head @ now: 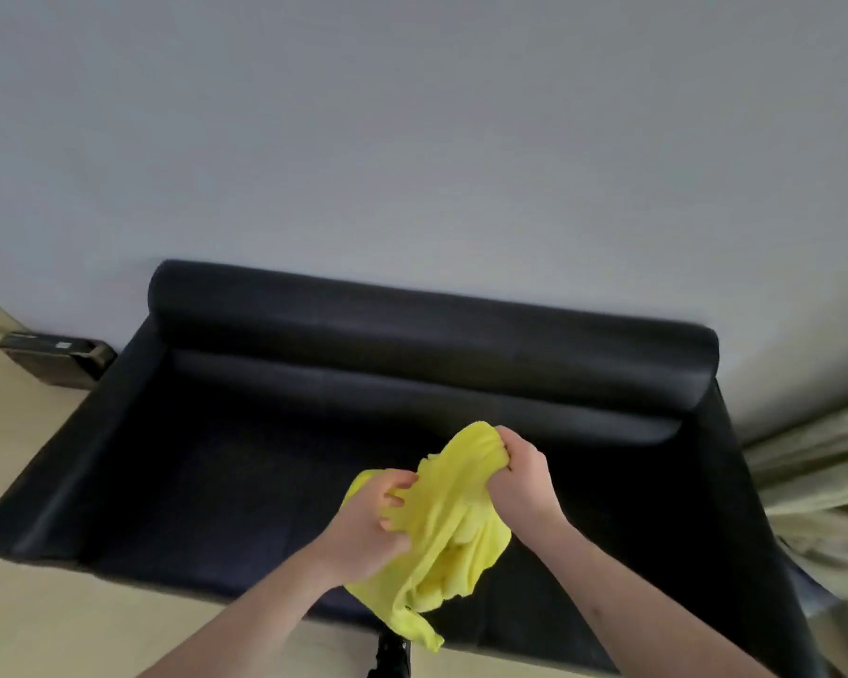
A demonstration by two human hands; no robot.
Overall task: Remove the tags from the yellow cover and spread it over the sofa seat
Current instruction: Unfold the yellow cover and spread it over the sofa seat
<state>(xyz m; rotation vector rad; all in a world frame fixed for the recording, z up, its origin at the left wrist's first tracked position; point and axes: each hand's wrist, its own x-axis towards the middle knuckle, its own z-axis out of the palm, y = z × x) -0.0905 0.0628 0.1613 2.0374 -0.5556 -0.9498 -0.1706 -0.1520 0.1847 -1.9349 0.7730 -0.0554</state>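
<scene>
The yellow cover [449,521] is bunched and held in the air above the right half of the sofa seat [206,486], nowhere touching it so far as can be seen. Its long axis runs from about 1 o'clock, at the upper bulge, down to 7 o'clock, where a loose tail hangs past the front edge of the seat.

The right hand [520,477] clenches the upper end of the cloth, fingers curled into the fabric. The left hand [373,521] grips the middle of the bundle at its 9 o'clock side, fingers dug into the folds. Both hands are thus closed on the cover, the right the farther from the person, the left lower and nearer.

No tag is discernible; the picture is too soft to tell whether any remain.

The bare seat lies chiefly toward 9 and 10 o'clock from the hands, under the backrest [412,335]. Judged from this, spreading calls for the cloth to be opened leftward along the seat. A dark object [55,357] lies on the floor [16,433] at the sofa's left end; a pale curtain [823,486] hangs at 3 o'clock.
</scene>
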